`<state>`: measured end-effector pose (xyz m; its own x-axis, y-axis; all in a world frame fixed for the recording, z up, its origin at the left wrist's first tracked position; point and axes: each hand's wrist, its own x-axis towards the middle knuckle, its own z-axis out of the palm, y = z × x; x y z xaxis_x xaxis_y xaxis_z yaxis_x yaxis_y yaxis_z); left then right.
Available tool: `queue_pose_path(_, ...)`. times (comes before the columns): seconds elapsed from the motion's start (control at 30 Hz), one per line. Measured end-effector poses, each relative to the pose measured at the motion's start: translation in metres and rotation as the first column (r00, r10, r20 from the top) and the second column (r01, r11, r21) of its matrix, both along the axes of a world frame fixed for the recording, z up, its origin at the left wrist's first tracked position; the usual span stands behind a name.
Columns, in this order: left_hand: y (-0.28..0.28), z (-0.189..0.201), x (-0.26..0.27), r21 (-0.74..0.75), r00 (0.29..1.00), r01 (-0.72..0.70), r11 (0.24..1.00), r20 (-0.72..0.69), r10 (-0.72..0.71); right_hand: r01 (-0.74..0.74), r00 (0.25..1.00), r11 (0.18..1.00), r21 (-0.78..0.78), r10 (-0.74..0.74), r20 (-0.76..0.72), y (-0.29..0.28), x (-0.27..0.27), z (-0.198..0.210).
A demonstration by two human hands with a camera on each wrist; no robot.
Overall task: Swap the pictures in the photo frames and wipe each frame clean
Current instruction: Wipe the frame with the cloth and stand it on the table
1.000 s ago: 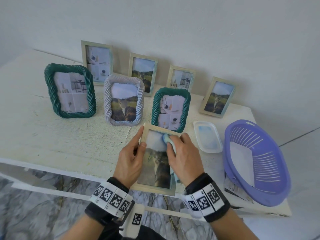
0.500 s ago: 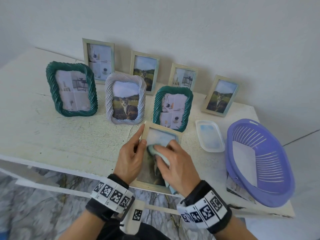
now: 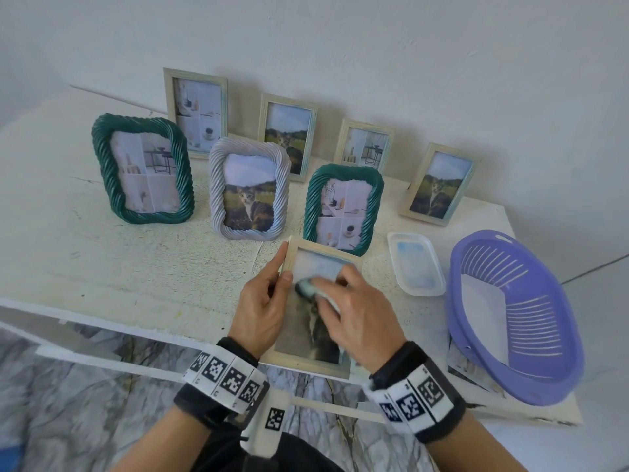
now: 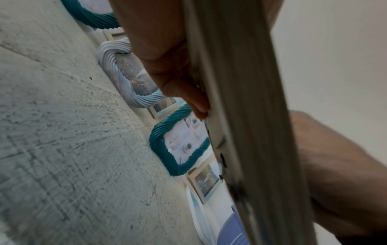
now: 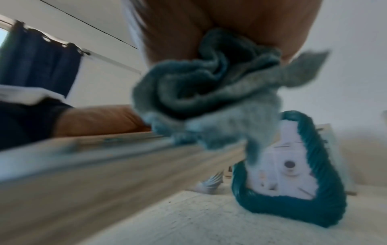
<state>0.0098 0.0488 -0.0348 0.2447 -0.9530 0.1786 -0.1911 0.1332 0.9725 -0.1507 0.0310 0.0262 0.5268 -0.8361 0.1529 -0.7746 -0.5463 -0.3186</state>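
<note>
No readable words, brands or numbers showed anywhere; only black-and-white square code markers stood on the wristbands (image 3: 227, 376), and they carried no legible text.

I stood in a home room; a dark curtain (image 5: 39, 63) hung on its rod by plain white walls (image 3: 374, 46); marble-patterned flooring (image 3: 68, 386) lay below my worn white table (image 3: 102, 267).

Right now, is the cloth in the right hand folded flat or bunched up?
Bunched up. The cloth shows crumpled rolls and folds under the right hand, pressed onto the wooden frame.
</note>
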Motion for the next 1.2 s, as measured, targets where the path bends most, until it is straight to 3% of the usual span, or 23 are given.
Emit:
queue_pose_path(0.1,-0.003,0.001,-0.001,0.009,1.0,0.007,1.0,-0.012,-0.007,0.088,0.996,0.995,-0.044,-0.087,0.019,-0.006,0.004,0.003)
queue_pose_path(0.27,-0.006,0.001,0.006,0.007,1.0,-0.016,1.0,-0.014,0.016,-0.105,0.994,0.992,0.069,0.107,-0.021,0.03,0.009,-0.003)
queue_pose_path(0.47,-0.006,0.005,0.001,-0.015,1.0,0.002,1.0,0.004,-0.002,0.148,0.989,0.986,-0.081,-0.15,-0.016,-0.008,0.006,0.005)
queue_pose_path(0.67,-0.006,0.004,0.01,0.011,1.0,-0.016,1.0,-0.018,0.016,-0.048,0.998,0.998,0.032,0.049,-0.037,0.027,0.015,0.001)
queue_pose_path(0.87,-0.001,0.001,0.004,-0.027,0.999,0.036,0.999,-0.025,-0.036,0.181,0.981,0.977,-0.112,-0.187,-0.044,-0.017,0.006,0.006)
queue_pose_path(0.93,-0.003,0.003,0.005,-0.037,1.0,0.021,0.999,-0.022,-0.021,0.14,0.989,0.986,-0.092,-0.143,-0.028,-0.006,0.013,0.003)
queue_pose_path(1.07,-0.004,0.003,0.012,-0.023,0.998,-0.056,0.998,0.004,0.056,-0.084,0.996,0.995,0.061,0.083,0.01,0.026,0.01,-0.005)
queue_pose_path(1.13,-0.001,0.003,0.011,-0.022,0.999,-0.045,0.999,0.006,0.045,-0.075,0.997,0.996,0.054,0.076,-0.017,0.019,0.001,-0.003)
queue_pose_path(1.2,0.001,0.003,0.007,-0.021,1.0,-0.024,0.999,0.011,0.024,0.035,0.998,0.999,-0.005,-0.035,-0.044,0.002,-0.004,0.002)
